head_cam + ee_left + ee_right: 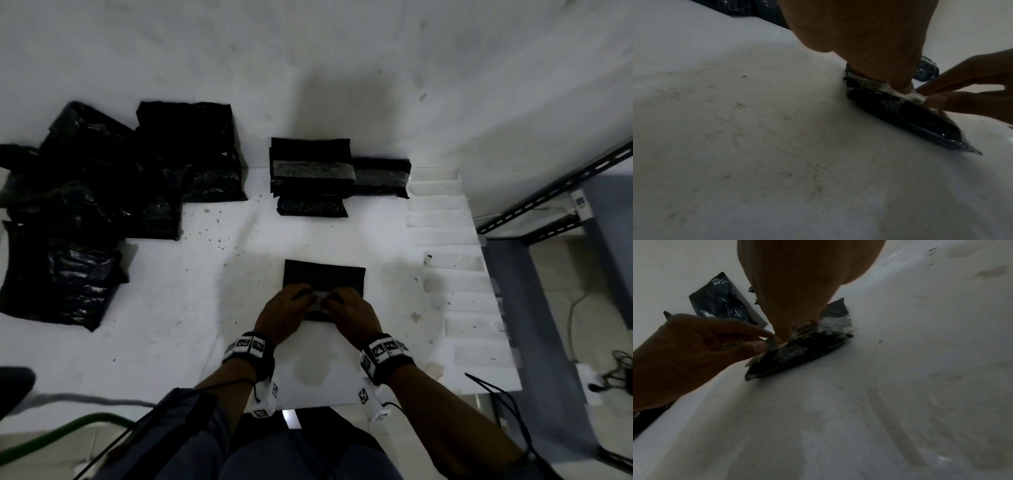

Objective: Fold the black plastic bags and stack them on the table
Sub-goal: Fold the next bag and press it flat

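Note:
A folded black plastic bag [323,279] lies flat on the white table [191,308] in front of me, with a pale strip across its near part. My left hand [308,296] and right hand [334,297] meet over that strip. In the right wrist view the left hand's thumb and forefinger [760,346] pinch the bag [807,347] at the strip. In the left wrist view the right hand's fingertips [935,99] pinch the strip on the bag [920,120]. A stack of folded bags [310,171] sits further back, and a loose pile of unfolded black bags [102,192] lies far left.
Another folded bag [382,178] lies beside the stack on its right. A row of clear plastic strips [455,260] runs along the table's right edge. A metal shelf frame [548,192] stands to the right. A green hose [68,431] and cables lie low.

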